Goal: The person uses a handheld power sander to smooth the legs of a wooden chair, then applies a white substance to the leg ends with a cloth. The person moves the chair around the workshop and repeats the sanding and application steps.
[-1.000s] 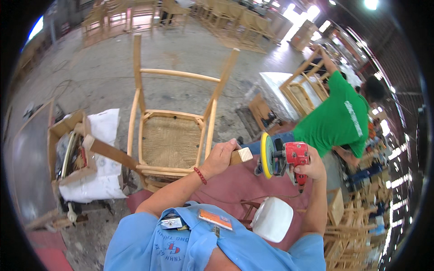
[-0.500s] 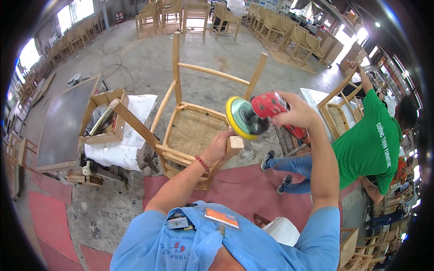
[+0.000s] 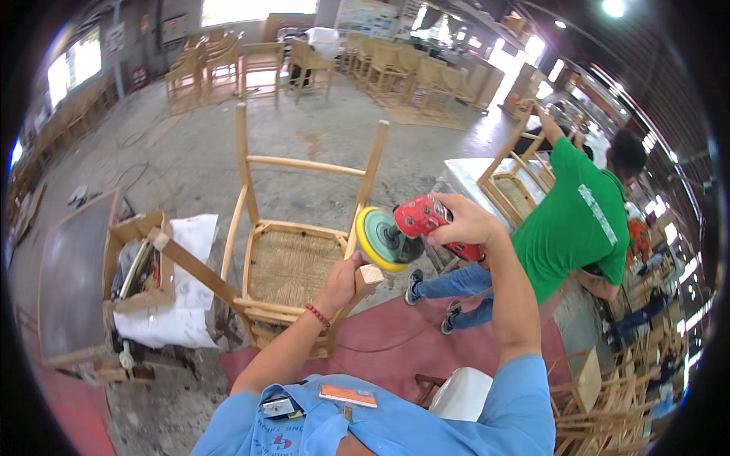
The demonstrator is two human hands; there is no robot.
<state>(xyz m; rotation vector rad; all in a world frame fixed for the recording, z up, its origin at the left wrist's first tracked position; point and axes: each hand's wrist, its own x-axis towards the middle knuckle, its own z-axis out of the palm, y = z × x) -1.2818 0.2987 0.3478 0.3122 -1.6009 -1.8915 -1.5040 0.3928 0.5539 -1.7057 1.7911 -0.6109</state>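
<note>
Head view: the left hand [image 3: 337, 289] is wrapped round a chair leg [image 3: 371, 275], whose long axis runs seven to one o'clock; the right hand [image 3: 470, 224], farther off at two o'clock, grips a red sander [image 3: 418, 216], disc [image 3: 377, 235] just beside the leg's tip.

Grey concrete floor [image 3: 426, 156], stained; wooden chairs [image 3: 262, 58] standing in rows at back; bright window [image 3: 258, 7] behind; ceiling lamp [image 3: 613, 7] shining

A light-blue short-sleeved shirt [image 3: 411, 422] bears an orange badge [image 3: 347, 396], worn with a red beaded bracelet [image 3: 318, 315].
</note>
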